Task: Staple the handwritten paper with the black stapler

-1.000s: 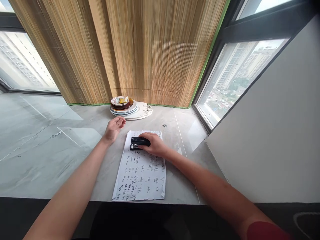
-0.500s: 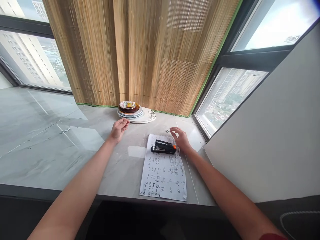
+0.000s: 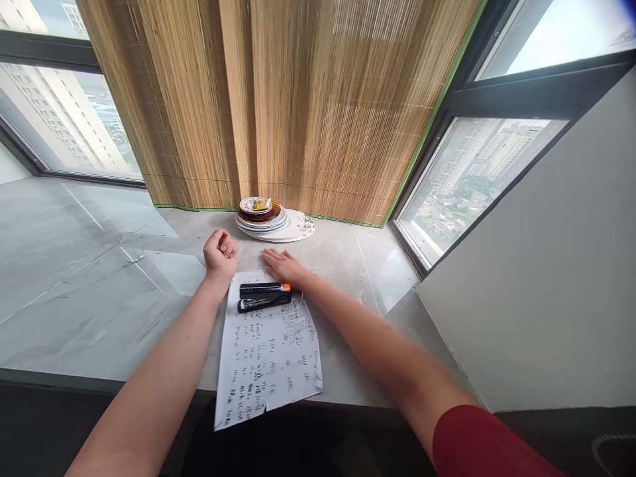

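A black stapler [image 3: 263, 289] with an orange end lies on its side on a handwritten sheet of paper [image 3: 268, 364]. Just beyond the stapler, my right hand [image 3: 285, 266] rests palm down at the paper's far edge with its fingers stretched out. The small grey pieces visible beside the paper earlier do not show now. My left hand [image 3: 220, 252] is curled closed above the sheet's far left corner. Whether its fingers hold anything is hidden.
A stack of plates [image 3: 263, 222] with a small yellow packet [image 3: 262, 205] on top stands at the back, against a bamboo blind [image 3: 298, 132]. Windows flank the blind. The paper's near end hangs over the counter's front edge. A grey wall [image 3: 546, 265] rises at right.
The paper and stapler have slid left and somewhat toward me. My right hand has swept left and flattened. My left hand has shifted left and curled tighter.
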{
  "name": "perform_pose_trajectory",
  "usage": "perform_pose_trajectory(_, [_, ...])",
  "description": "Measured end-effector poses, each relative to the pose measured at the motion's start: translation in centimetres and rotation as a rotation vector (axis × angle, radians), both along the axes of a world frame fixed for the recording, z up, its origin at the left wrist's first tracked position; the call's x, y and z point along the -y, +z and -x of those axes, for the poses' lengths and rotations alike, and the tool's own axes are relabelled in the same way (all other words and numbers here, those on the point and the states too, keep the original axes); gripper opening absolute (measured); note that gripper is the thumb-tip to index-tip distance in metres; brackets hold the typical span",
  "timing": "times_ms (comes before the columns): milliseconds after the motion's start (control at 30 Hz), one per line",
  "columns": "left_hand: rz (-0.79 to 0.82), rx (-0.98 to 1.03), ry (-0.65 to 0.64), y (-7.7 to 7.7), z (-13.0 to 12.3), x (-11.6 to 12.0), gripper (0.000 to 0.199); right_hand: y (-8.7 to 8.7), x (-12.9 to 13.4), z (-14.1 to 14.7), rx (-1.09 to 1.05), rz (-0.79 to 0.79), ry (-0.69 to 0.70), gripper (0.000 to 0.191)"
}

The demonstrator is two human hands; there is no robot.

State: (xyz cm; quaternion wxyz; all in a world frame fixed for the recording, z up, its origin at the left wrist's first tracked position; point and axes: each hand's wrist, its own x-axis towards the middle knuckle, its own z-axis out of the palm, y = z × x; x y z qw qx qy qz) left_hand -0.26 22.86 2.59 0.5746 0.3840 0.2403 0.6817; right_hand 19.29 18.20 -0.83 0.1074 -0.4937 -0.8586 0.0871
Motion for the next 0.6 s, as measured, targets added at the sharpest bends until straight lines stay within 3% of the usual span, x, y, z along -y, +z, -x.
perform_pose_trajectory(133, [0.007, 0.028, 0.000, 0.0, 0.3, 0.0, 0.025, -0.1, 0.4, 0.6, -0.014, -0.071, -0.037, 0.059])
perform_pose_trajectory(367, [-0.047, -0.073, -0.093, 0.2, -0.6, 0.5, 0.023, 0.0, 3.7, -5.5, 0.015, -0.083, -0.155, 0.058])
perform_pose_trajectory(467, [-0.113, -0.341, -0.191, -0.1, -1.9, 1.5, 0.022, -0.2, 5.0, -8.3, -0.007, -0.068, -0.199, 0.055])
perform_pose_trajectory(600, [-0.363, -0.958, -0.427, -1.1, -3.5, 2.9, 0.020, -0.3, 5.6, -9.9, -0.119, -0.082, -0.267, 0.050])
